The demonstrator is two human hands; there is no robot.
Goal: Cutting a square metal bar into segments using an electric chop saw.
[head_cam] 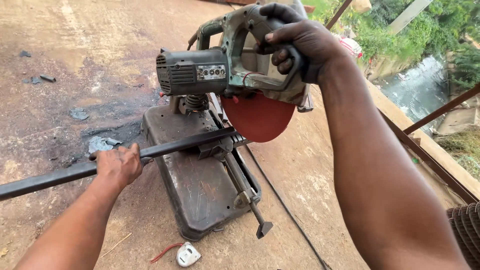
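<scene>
Our left hand (118, 165) clenches the black steel bar (165, 149) in the vise; our right hand (300, 42) grips the chop saw (210, 75) handle, red disc (257, 119) raised.

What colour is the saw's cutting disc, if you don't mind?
The cutting disc is dull red, seen best in the head view.

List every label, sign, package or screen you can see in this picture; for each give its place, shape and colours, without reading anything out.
Rating plate: on the side of the chop saw's grey motor housing, facing the camera; small pale rectangle with a row of dark round marks.
No sign, package or screen shows.
For orientation: the right hand grips the saw handle above the red cutting disc; the left hand holds the dark metal bar.
</scene>
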